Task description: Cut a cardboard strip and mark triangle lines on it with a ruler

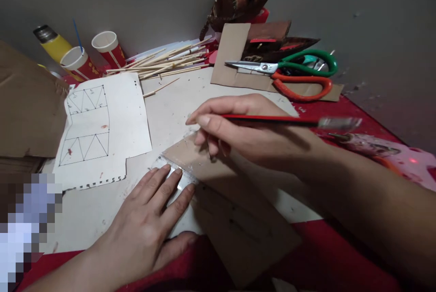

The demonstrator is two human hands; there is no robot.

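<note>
My left hand lies flat with its fingers spread, pressing a clear ruler along the edge of a brown cardboard piece. Above that cardboard, my right hand is closed around a slim red-and-black pencil. The pencil's far end points right and is blurred by motion; its other end is hidden in my fingers. A small dark tip shows beneath those fingers, and I cannot make out what it belongs to. A few dark marks are on the cardboard.
Left lies a paper with truss drawings, near a cardboard box. Behind are paper cups, a yellow bottle and wooden sticks. Scissors rest on cardboard, back right; a pink glue gun lies right.
</note>
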